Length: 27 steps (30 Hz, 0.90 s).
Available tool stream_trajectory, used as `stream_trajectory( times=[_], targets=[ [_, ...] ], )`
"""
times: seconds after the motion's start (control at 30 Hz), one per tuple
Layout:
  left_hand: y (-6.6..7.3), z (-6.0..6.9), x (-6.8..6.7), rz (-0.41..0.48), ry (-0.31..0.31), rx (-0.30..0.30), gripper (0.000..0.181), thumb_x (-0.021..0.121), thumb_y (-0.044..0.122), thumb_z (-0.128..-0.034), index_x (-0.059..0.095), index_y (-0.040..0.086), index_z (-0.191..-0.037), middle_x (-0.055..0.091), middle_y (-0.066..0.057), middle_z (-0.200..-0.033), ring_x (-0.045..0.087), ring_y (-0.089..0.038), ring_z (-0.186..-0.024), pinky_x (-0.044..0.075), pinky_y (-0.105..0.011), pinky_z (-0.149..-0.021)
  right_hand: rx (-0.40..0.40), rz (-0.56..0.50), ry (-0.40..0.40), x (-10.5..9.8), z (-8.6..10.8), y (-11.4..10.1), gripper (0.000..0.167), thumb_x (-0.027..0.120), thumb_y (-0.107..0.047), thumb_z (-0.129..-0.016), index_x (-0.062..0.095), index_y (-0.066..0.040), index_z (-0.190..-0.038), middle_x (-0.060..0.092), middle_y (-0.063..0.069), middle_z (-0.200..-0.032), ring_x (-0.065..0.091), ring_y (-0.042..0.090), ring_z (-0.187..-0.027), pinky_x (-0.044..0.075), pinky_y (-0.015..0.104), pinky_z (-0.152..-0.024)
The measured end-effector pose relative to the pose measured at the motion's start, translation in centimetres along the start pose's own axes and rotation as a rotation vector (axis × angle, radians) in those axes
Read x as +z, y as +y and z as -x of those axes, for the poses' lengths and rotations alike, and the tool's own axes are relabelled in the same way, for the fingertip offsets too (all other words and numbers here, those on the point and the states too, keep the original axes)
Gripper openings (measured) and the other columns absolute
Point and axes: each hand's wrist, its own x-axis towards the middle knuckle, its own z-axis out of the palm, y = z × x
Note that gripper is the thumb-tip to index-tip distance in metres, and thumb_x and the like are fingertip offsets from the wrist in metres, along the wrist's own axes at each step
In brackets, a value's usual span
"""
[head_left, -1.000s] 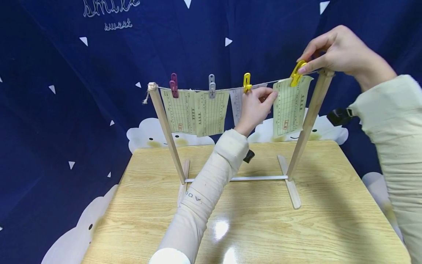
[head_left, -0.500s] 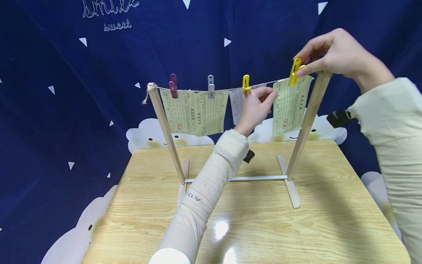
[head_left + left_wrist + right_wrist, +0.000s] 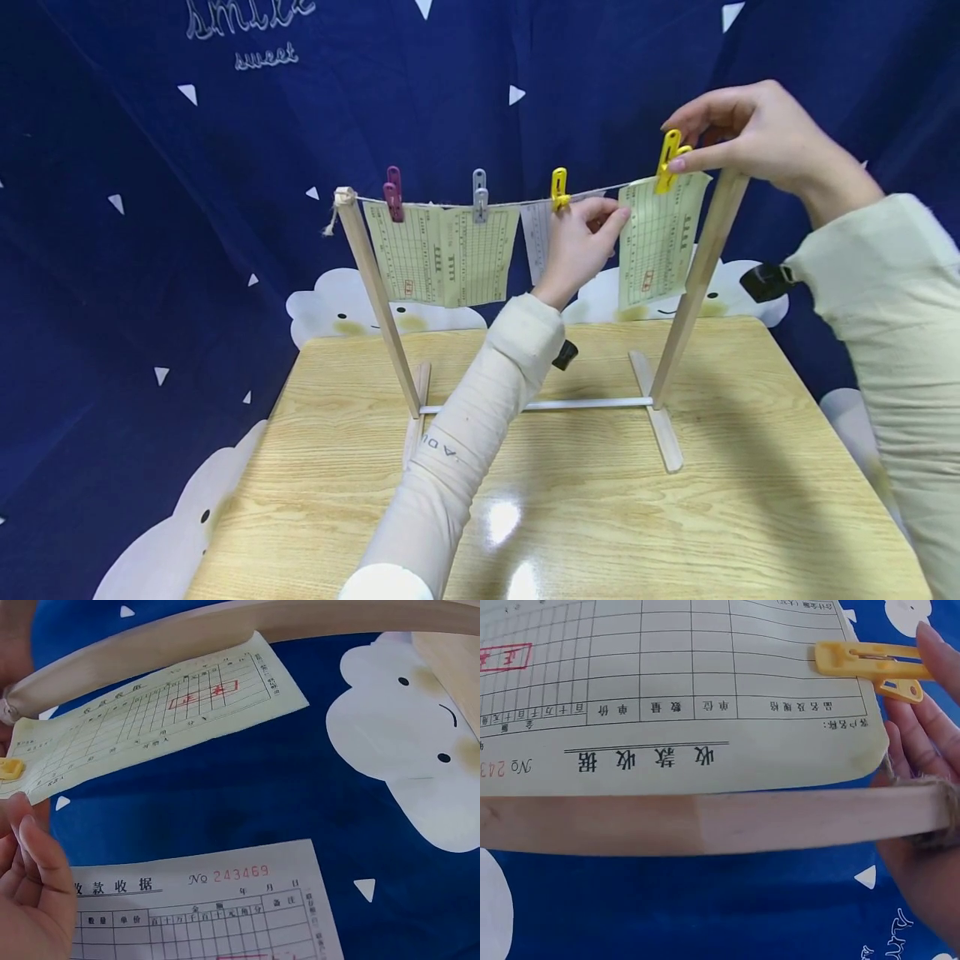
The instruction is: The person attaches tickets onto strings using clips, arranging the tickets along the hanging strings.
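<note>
A pale green receipt sheet (image 3: pixel 660 242) hangs at the right end of the string (image 3: pixel 600 191), beside the right post. My left hand (image 3: pixel 581 242) pinches its upper left edge between thumb and fingertips. With my right hand (image 3: pixel 772 137) I grip the handles of a yellow clothespin (image 3: pixel 667 162), whose jaws lie over the sheet's top edge. In the right wrist view the yellow clothespin (image 3: pixel 870 664) overlaps the sheet (image 3: pixel 682 697), and thumb and fingers are at its handles. A white receipt (image 3: pixel 536 237) hangs behind my left hand, under another yellow clothespin (image 3: pixel 559 188).
Further left, a purple clothespin (image 3: pixel 393 196) and a grey clothespin (image 3: pixel 481 196) hold pale green receipts (image 3: pixel 480 258). The string runs between two wooden posts (image 3: pixel 382 312) of a stand with a white crossbar (image 3: pixel 588 404), standing on a wooden table (image 3: pixel 570 508). A dark blue curtain (image 3: pixel 187 208) hangs behind.
My right hand has shifted slightly left and down, and the yellow clothespin in it has turned from tilted to more upright. The left hand keeps its place at the sheet's edge.
</note>
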Motion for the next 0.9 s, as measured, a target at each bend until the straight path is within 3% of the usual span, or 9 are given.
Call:
stream_trajectory(
  times=[0.2,0.47,0.9],
  targets=[
    [-0.1,0.1,0.0,-0.022,-0.002,0.001,0.016,0.056,0.012,-0.0905,0.066,0.000,-0.095,0.060,-0.005,-0.074,0.053,-0.010,-0.057,0.047,-0.017,-0.051,-0.059,-0.056,0.003,0.1,0.4,0.3,0.039,0.070,0.002,-0.075,0.064,-0.016,-0.109,0.059,-0.005,-0.085,0.050,0.009,-0.074,0.035,0.016,-0.064],
    [-0.5,0.4,0.0,-0.027,0.026,0.017,0.016,0.057,0.012,-0.0897,0.067,0.000,-0.093,0.061,-0.006,-0.074,0.053,-0.010,-0.056,0.047,-0.017,-0.051,-0.080,-0.063,0.037,0.0,1.2,0.2,0.042,0.070,0.003,-0.075,0.062,-0.010,-0.115,0.060,-0.004,-0.090,0.049,0.011,-0.078,0.035,0.014,-0.065],
    [-1.2,1.6,-0.3,0.033,0.088,0.081,0.015,0.058,0.006,-0.0881,0.066,-0.004,-0.096,0.066,-0.012,-0.083,0.053,-0.010,-0.050,0.046,-0.020,-0.047,-0.059,-0.222,0.281,-0.6,3.0,-0.1,0.034,0.066,0.009,-0.076,0.066,-0.004,-0.108,0.063,-0.003,-0.093,0.054,0.012,-0.088,0.041,0.011,-0.072]
  ],
)
